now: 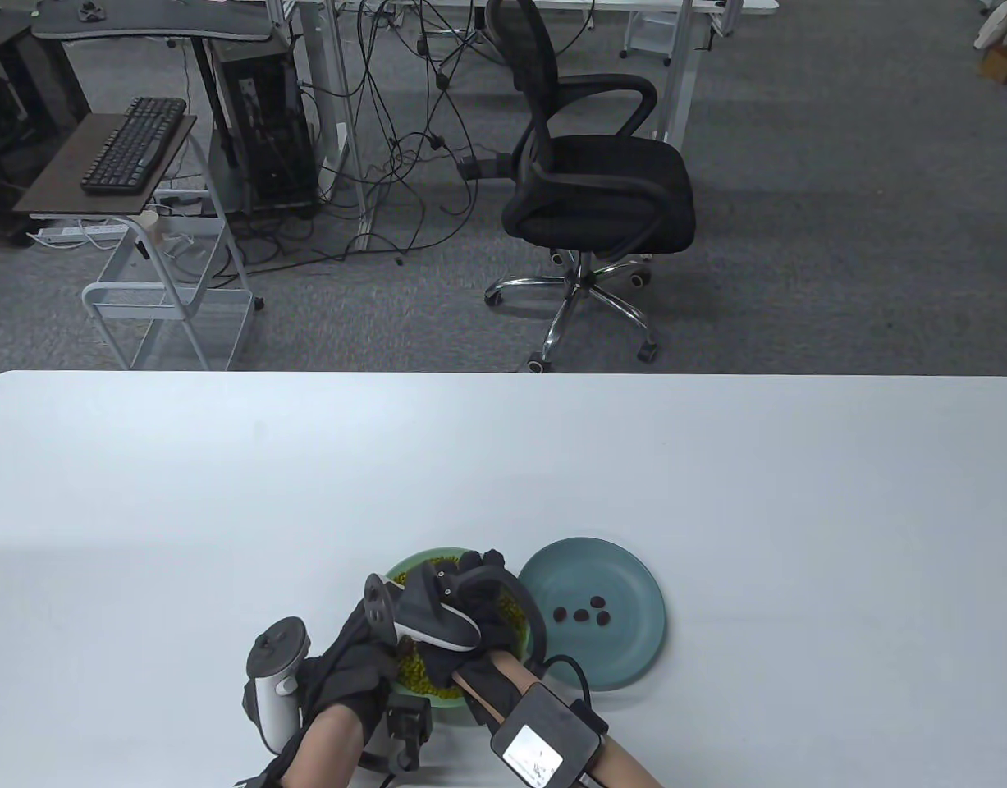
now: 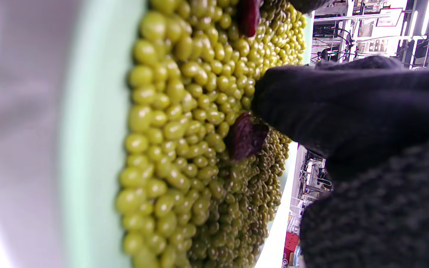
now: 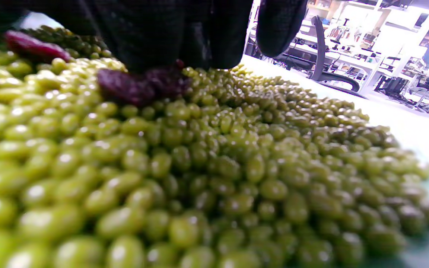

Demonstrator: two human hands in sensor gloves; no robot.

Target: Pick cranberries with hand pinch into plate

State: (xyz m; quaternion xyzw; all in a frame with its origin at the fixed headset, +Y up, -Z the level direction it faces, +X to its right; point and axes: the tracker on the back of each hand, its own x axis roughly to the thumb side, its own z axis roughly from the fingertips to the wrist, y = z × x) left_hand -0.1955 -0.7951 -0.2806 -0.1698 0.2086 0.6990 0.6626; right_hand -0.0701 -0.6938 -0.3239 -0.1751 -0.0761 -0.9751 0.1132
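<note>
A pale green bowl (image 1: 405, 566) of green beans (image 3: 214, 167) stands at the table's front, with dark red cranberries among the beans. My right hand (image 1: 480, 574) reaches over the bowl, and its fingertips (image 3: 169, 44) pinch down on one cranberry (image 3: 136, 86) that lies on the beans; this cranberry also shows in the left wrist view (image 2: 245, 137). Another cranberry (image 3: 35, 46) lies just behind it. A teal plate (image 1: 626, 648) right of the bowl holds several cranberries (image 1: 583, 616). My left hand (image 1: 343, 669) rests at the bowl's front left rim; its fingers are hidden.
The bowl and plate touch or nearly touch. The white table (image 1: 224, 492) stretches wide to the left, right and far side. A black office chair (image 1: 593, 197) and desks stand on the floor beyond the far edge.
</note>
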